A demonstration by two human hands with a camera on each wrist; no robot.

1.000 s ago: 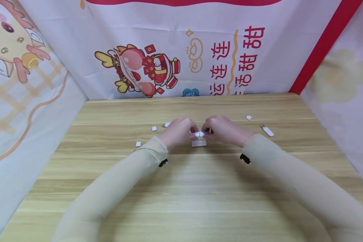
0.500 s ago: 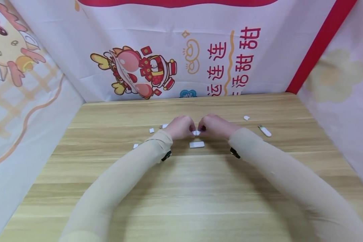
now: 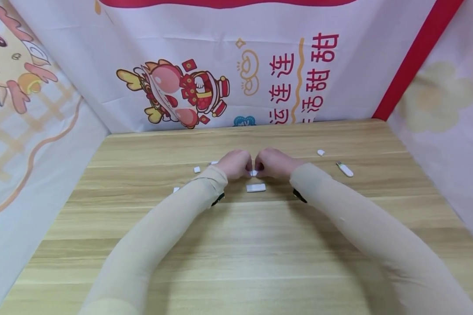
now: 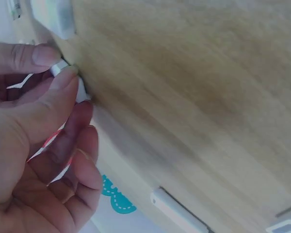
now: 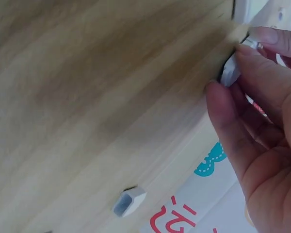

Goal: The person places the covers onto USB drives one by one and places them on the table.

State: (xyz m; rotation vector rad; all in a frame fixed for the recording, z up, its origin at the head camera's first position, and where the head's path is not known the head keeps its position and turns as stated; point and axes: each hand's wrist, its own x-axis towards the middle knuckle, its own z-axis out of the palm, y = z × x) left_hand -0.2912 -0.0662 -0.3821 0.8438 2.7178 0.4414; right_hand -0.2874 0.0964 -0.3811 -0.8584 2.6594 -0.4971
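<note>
Two small white pieces meet end to end above the table. My left hand point(image 3: 236, 164) pinches the left white piece point(image 4: 81, 91) between thumb and fingers. Opposite it, my right hand point(image 3: 275, 162) pinches the right white piece point(image 5: 231, 73). Fingertips cover much of both pieces, so their exact kind and whether they are joined cannot be told. A white oblong block point(image 3: 255, 187) lies on the wood just in front of the hands. Beyond my left hand is a white USB stick point(image 3: 214, 163), partly hidden by it.
To the right lie a USB stick point(image 3: 344, 169) with its metal plug bare and a hollow white cap point(image 3: 321, 152). Two small white caps, one farther off point(image 3: 197, 169) and one nearer point(image 3: 176, 190), lie at left. A printed cloth point(image 3: 220, 26) hangs behind the table point(image 3: 236, 262).
Both hands have drawn slightly closer together with the white pieces between them, and the right forearm has come inward. The head view has shifted a little. Loose things on the table stay put.
</note>
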